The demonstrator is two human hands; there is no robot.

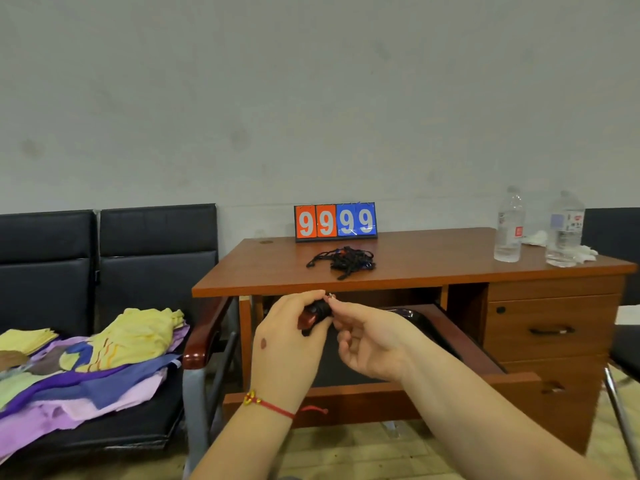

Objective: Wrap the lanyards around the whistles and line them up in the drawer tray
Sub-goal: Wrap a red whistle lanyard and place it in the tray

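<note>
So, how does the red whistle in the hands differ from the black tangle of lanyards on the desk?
The red whistle is gripped by the left hand over the open drawer; the black lanyard tangle lies untouched on the desk. The whistle's cord is wound tight around it; the tangle sprawls loose. Both have black cord.

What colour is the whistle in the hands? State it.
Dark red whistle with black cord wound round it, seen from the head view.

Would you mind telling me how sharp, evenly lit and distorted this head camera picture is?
Head view: flat, even light with soft shadows; wide-angle bending at the edges tilts the desk; overall soft, so the whistle between left hand and right hand lacks detail; scoreboard digits stay readable.
</note>
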